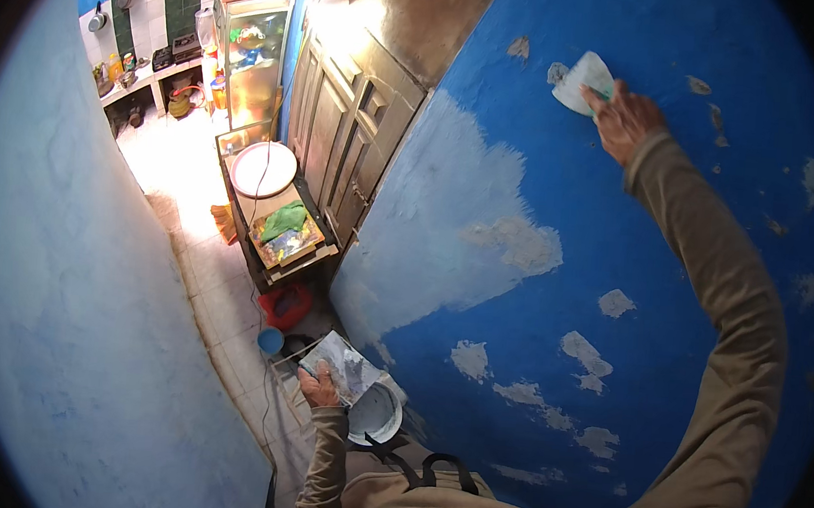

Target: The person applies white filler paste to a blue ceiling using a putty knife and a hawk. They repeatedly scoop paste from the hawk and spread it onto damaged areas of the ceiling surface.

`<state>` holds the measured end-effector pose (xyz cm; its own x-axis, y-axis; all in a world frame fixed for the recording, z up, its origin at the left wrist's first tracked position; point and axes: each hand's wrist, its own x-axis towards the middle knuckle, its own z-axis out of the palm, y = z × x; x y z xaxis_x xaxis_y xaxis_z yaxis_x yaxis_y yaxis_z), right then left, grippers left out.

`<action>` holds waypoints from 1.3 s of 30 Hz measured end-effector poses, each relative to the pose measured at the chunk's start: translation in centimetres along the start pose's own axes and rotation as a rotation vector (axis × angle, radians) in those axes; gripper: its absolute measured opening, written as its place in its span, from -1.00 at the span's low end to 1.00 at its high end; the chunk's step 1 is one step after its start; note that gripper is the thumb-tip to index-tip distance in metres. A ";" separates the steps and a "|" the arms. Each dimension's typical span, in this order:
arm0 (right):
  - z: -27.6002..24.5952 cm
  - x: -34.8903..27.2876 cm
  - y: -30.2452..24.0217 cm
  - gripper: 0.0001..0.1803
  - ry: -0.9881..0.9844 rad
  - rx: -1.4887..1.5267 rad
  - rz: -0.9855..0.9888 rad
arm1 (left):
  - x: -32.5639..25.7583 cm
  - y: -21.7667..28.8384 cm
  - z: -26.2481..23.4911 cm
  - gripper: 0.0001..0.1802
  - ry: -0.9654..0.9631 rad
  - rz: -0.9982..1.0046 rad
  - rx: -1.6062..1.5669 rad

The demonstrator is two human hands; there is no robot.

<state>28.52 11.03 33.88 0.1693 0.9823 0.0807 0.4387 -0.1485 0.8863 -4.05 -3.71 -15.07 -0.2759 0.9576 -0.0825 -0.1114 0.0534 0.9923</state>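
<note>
My right hand (626, 125), arm stretched up and to the right, grips a wide putty knife (584, 83) with a whitish blade. The blade lies against the blue wall (608, 211), beside a small grey patch. Low in the middle, my left hand (321, 387) is closed on the edge of a flat board (346, 367) smeared with grey and white putty. Just below the board is a round bucket (377, 414) with grey stuff inside, partly hidden by the board. Several grey filler patches (470, 359) dot the wall, and a large pale area (437, 228) covers its left part.
A pale blue wall (75, 278) runs along the left of the narrow tiled passage. Ahead stands a low table (304, 264) with a white basin (263, 169) and a green cloth (285, 220). A wooden door (350, 118), a red container (287, 306) and a blue cup (271, 342) are near.
</note>
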 end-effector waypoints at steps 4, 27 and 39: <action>0.4 4.3 -2.1 -0.58 0.017 -0.190 -0.071 | -0.3 -2.0 -0.3 -0.61 -0.023 -0.089 -0.089; 3.8 1.6 -0.3 -0.32 -0.006 -0.267 0.038 | -0.9 0.2 -0.9 -0.68 0.013 -0.061 -0.162; -1.0 2.4 0.0 -0.47 0.012 0.031 0.137 | -0.8 -0.8 -0.5 -0.70 0.049 -0.074 -0.170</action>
<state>28.05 13.54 34.55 0.2188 0.9539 0.2055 0.4397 -0.2844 0.8519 -4.24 -4.64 -15.81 -0.3063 0.9378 -0.1635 -0.2913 0.0711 0.9540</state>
